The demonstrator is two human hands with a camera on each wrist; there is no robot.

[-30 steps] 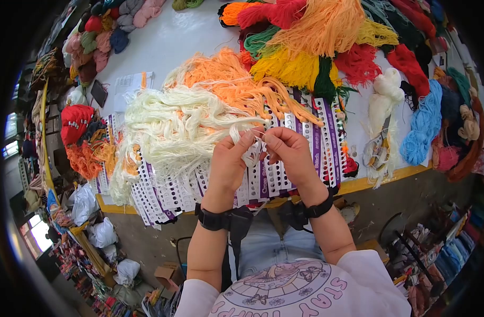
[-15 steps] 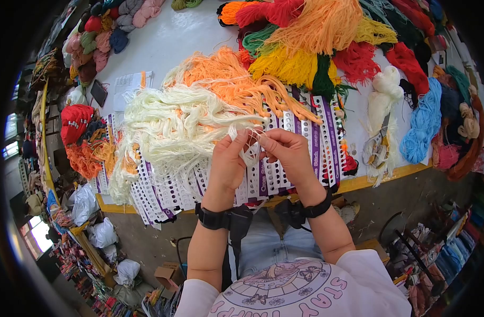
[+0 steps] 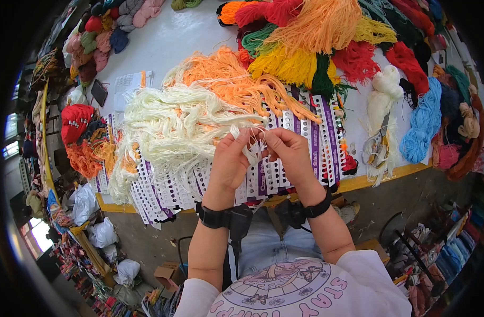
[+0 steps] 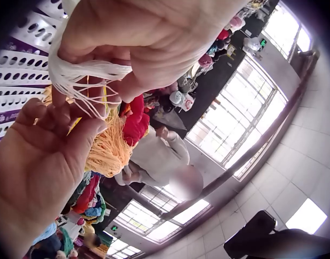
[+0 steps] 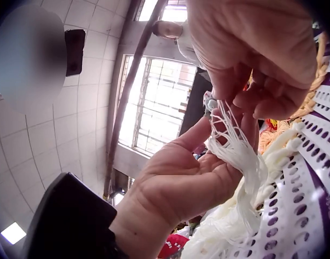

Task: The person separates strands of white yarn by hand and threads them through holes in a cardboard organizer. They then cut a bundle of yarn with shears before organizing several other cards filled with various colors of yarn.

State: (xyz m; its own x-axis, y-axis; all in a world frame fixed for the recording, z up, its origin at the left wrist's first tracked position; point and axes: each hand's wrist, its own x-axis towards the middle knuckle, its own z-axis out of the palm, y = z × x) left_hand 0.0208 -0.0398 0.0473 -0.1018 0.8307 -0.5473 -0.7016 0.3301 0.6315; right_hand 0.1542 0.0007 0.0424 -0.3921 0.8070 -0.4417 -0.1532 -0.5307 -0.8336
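The left hand (image 3: 230, 158) grips a bundle of white thread (image 4: 88, 70) between thumb and fingers; in the right wrist view the bundle hangs over that hand. Close beside it, the right hand (image 3: 292, 154) pinches the thin strands at the bundle's end, seen from below in the right wrist view. Several strands stretch between both hands' fingertips. Left of the hands, a heap of white thread (image 3: 173, 121) lies partly over orange thread (image 3: 215, 74). Beneath are white and purple cards with rows of holes (image 3: 326, 142). Parts of the right fingertips are hidden by the fingers themselves.
Scissors (image 3: 378, 145) lie on a white skein at the right, beside a blue skein (image 3: 421, 127). Bright yarn bundles (image 3: 284, 66) are piled at the back. A phone (image 3: 99, 93) and a paper (image 3: 130, 84) lie at the left. Another person (image 4: 157, 156) is in the background.
Both hands stay in nearly the same place with the white thread between them. The right fingertips first drew nearer the left hand, then moved slightly away again.
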